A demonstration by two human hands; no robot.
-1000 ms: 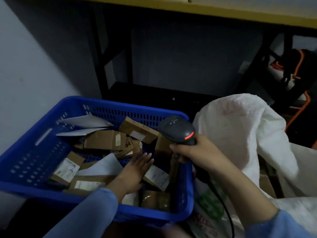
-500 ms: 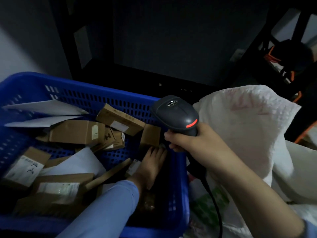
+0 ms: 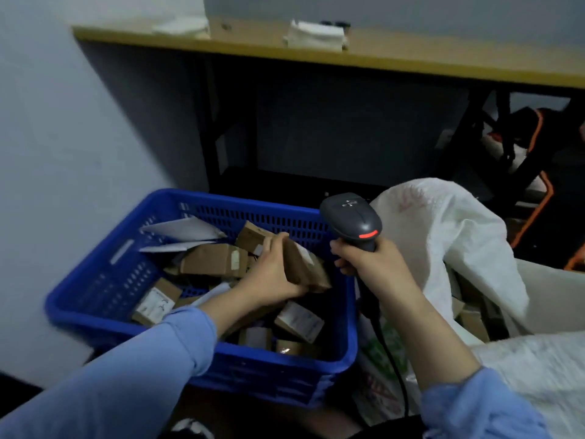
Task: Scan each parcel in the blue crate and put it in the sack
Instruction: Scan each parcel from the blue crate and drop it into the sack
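Over the crate (image 3: 237,202), the left hand (image 3: 272,274) clasps a light-looking, stiff parcel (image 3: 305,267) by its sides. The right hand (image 3: 370,264) grips the scanner (image 3: 351,217).

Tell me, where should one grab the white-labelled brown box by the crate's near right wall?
From above, pinching the labelled box across its narrower width. It lies label-up atop other parcels, edges exposed, and the blue crate wall close on its right would likely block a sideways reach.
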